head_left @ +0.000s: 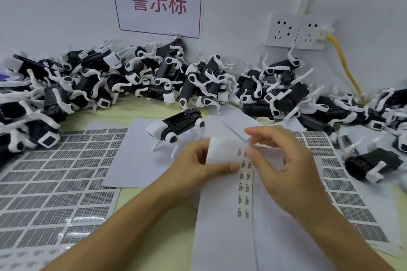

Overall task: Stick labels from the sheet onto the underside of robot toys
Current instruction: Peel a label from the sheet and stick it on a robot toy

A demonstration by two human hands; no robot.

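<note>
I see my left hand (198, 160) gripping the curled sheet (222, 193), while my right hand (284, 160) pinches a label (247, 154) at its top. One toy (176, 127) stands just beyond both hands.

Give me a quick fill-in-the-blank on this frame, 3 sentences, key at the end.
1. The left hand holds down the folded label strip with its ____.
2. The right hand pinches a ____ at the strip's printed column.
3. The lone robot toy beyond the hands lies with its underside facing ____.

Missing words: thumb; label; up
</note>
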